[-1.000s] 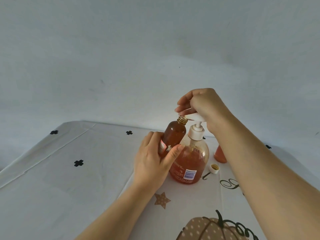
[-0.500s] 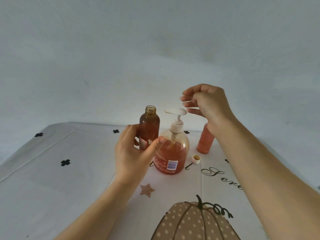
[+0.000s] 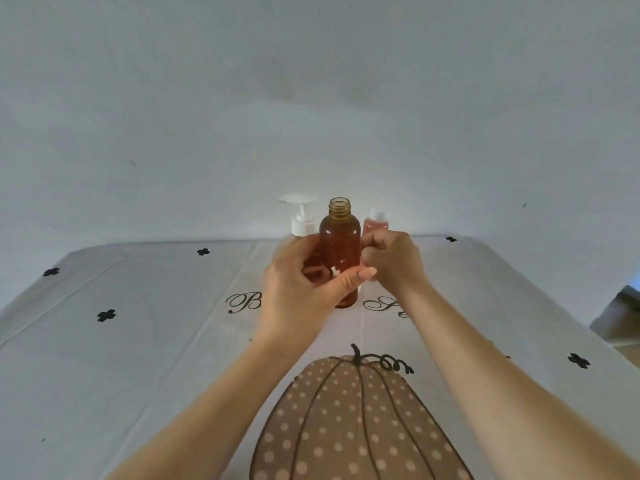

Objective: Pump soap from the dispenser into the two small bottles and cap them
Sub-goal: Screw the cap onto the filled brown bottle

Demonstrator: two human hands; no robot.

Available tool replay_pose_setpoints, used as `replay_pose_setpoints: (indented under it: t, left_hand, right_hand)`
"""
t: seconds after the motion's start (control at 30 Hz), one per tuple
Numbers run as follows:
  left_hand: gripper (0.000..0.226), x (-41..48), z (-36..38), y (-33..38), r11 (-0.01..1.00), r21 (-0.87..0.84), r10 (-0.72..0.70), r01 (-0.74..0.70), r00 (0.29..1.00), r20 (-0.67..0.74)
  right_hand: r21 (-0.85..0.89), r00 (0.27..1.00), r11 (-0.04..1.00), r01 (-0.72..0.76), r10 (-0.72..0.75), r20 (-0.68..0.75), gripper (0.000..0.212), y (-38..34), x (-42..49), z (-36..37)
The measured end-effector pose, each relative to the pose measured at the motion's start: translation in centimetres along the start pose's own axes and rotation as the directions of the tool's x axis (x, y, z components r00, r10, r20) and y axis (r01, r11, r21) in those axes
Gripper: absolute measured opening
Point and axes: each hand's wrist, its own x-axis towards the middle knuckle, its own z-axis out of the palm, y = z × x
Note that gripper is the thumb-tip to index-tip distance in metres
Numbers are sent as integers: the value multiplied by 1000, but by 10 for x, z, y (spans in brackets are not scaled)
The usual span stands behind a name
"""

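My left hand (image 3: 301, 289) grips an amber small bottle (image 3: 340, 244), held upright at the table's middle with its threaded neck uncapped. My right hand (image 3: 393, 263) sits right beside the bottle. Its fingers are curled closed, and I cannot see whether they hold anything. Behind my left hand stands the soap dispenser (image 3: 302, 216); only its white pump head shows. A pink small bottle (image 3: 375, 223) with a white top stands behind my right hand, mostly hidden. No loose cap is in sight.
A white tablecloth (image 3: 138, 341) with black clover marks, script lettering and a dotted pumpkin print (image 3: 346, 427) covers the table. A plain wall rises close behind the table's far edge. A dark object (image 3: 623, 306) sits off the right edge.
My right hand left the pump head and dropped beside the amber bottle. My left hand carried the bottle from left of the dispenser to in front of it. The view tilted down.
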Motion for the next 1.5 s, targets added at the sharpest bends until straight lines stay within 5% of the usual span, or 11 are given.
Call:
replay_pose_setpoints:
  t: [0.1, 0.23, 0.63, 1.0, 1.27, 1.5]
  left_hand:
    - [32, -7, 11, -10, 997, -9, -72, 72, 997, 17]
    - [34, -13, 13, -22, 993, 33, -110, 109, 993, 39]
    - [34, -9, 18, -42, 987, 98, -131, 125, 990, 60]
    - [38, -2, 12, -56, 969, 178, -174, 168, 985, 16]
    - [30, -2, 12, -57, 956, 256, -152, 145, 988, 9]
    - [35, -2, 13, -60, 945, 304, -133, 121, 991, 16]
  right_hand:
    - [-160, 999, 987, 10, -4, 38, 21, 21, -8, 4]
    - [-295, 990, 955, 26, 16, 137, 33, 40, -9, 13]
    - [-264, 991, 963, 50, -15, 134, 14, 48, -5, 17]
    - [209, 999, 978, -2, 9, -31, 15, 35, -14, 13]
    - [572, 996, 820, -26, 73, -58, 20, 34, -15, 3]
    - [656, 998, 752, 61, -52, -33, 25, 25, -20, -3]
